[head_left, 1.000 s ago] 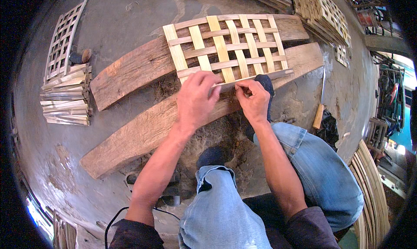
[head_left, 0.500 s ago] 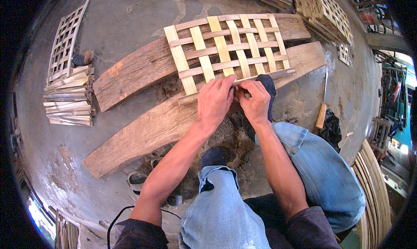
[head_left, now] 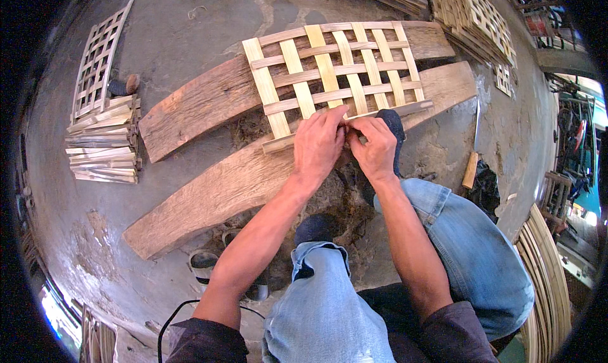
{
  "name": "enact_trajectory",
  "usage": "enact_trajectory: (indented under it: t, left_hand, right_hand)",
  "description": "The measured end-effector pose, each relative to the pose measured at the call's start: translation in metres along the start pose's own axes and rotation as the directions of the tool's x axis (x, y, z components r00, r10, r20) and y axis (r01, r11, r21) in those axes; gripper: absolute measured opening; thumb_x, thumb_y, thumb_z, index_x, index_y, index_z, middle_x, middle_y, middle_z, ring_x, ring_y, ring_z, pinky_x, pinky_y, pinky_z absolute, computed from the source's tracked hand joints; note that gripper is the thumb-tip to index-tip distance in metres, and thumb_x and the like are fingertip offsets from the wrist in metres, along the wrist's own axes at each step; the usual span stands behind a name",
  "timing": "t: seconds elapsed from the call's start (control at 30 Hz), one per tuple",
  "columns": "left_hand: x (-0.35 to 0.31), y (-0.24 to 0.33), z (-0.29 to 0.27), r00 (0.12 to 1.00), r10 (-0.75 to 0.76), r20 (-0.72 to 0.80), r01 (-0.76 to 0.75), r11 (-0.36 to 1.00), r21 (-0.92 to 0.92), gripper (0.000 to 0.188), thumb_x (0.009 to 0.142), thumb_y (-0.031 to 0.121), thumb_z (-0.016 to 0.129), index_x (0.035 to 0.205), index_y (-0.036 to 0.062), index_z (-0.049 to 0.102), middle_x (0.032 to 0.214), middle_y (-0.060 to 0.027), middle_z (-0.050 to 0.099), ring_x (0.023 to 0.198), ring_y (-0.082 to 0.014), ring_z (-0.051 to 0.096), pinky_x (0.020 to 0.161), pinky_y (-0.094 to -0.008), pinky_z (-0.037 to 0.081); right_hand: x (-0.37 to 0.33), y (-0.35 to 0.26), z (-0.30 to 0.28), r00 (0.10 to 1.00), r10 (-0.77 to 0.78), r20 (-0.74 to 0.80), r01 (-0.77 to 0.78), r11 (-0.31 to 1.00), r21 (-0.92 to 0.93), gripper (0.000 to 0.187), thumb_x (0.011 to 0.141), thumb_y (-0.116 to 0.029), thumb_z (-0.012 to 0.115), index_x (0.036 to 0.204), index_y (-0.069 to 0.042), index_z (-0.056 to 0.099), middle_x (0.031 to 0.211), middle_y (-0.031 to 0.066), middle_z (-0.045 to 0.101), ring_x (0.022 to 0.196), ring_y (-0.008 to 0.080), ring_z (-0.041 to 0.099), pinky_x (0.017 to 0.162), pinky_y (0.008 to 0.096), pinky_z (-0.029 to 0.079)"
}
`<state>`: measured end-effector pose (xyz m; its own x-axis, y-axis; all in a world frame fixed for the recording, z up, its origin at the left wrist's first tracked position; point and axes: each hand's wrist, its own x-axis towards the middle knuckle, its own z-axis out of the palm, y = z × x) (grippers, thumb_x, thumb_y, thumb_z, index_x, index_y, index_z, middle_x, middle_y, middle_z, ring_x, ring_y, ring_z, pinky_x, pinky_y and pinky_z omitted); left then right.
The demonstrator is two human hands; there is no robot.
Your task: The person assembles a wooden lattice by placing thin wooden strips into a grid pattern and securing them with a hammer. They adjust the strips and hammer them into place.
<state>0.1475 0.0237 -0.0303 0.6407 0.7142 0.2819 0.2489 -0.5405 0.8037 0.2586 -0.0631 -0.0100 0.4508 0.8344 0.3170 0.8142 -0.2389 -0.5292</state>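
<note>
A woven lattice panel (head_left: 326,66) of flat pale wood or bamboo strips lies over two thick curved planks. Along its near side runs an edge strip (head_left: 413,108), and both hands meet at its middle. My left hand (head_left: 318,145) is closed on the panel's near edge, fingers pressed together over the strip. Just beside it, my right hand (head_left: 373,146) has curled fingers and pinches at the same edge; the exact bit between its fingertips is hidden. Under the panel lie the near plank (head_left: 206,201) and the far plank (head_left: 190,116).
Bundled strips (head_left: 101,151) and another lattice panel (head_left: 101,59) are at the left. A wooden-handled knife (head_left: 470,168) lies on the floor at the right, by a black plastic bag (head_left: 486,189). Stacked panels (head_left: 472,24) stand far right. My dark-covered foot (head_left: 391,132) rests near the panel.
Both hands stay at the near edge with only slight finger movement. The whole view has shifted a little; the panel and planks keep their places relative to each other.
</note>
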Motion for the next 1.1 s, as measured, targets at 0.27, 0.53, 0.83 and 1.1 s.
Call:
enact_trajectory:
  t: [0.27, 0.53, 0.83, 1.1]
  left_hand:
    - [0.001, -0.002, 0.002, 1.0, -0.027, -0.004, 0.027, 0.999, 0.047, 0.045, 0.077, 0.004, 0.071, 0.12, 0.0109, 0.059, 0.093, -0.0062, 0.07, 0.09, -0.0285, 0.065, 0.077, -0.042, 0.049]
    - [0.006, 0.014, 0.011, 0.992, -0.117, 0.044, 0.117, 0.993, 0.012, 0.04, 0.077, 0.008, 0.071, 0.116, 0.0125, 0.06, 0.088, -0.0046, 0.071, 0.086, -0.0288, 0.065, 0.077, -0.0416, 0.049]
    - [0.003, 0.0, -0.009, 0.991, -0.134, -0.004, 0.134, 0.988, 0.079, 0.038, 0.075, 0.005, 0.071, 0.111, 0.0129, 0.061, 0.08, -0.0025, 0.068, 0.08, -0.0247, 0.063, 0.074, -0.0392, 0.049]
    - [0.003, 0.02, 0.03, 0.988, -0.134, 0.078, 0.134, 0.991, 0.004, 0.033, 0.077, 0.007, 0.071, 0.108, 0.0115, 0.063, 0.082, -0.0033, 0.069, 0.08, -0.0246, 0.064, 0.076, -0.0386, 0.049]
  right_hand:
    - [0.003, -0.004, -0.003, 1.0, -0.024, 0.019, 0.024, 1.0, -0.001, 0.018, 0.074, -0.005, 0.072, 0.092, -0.007, 0.069, 0.089, 0.009, 0.069, 0.082, 0.0311, 0.065, 0.073, 0.0401, 0.053]
    - [0.107, 0.062, -0.11, 0.897, 0.436, -0.071, -0.441, 0.895, -0.069, 0.023, 0.091, -0.026, 0.062, 0.099, -0.007, 0.069, 0.086, 0.0161, 0.068, 0.087, 0.035, 0.065, 0.077, 0.0435, 0.051]
    - [-0.044, 0.11, -0.297, 0.651, 0.452, 0.61, -0.167, 0.869, -0.466, 0.016, 0.084, -0.017, 0.065, 0.089, -0.002, 0.068, 0.08, 0.0164, 0.067, 0.07, 0.0284, 0.066, 0.064, 0.0395, 0.052]
    - [-0.426, 0.236, -0.181, 0.732, 0.672, -0.114, -0.627, 0.599, -0.498, 0.047, 0.079, -0.026, 0.077, 0.121, -0.008, 0.062, 0.122, 0.0229, 0.057, 0.11, 0.0404, 0.057, 0.094, 0.0457, 0.048]
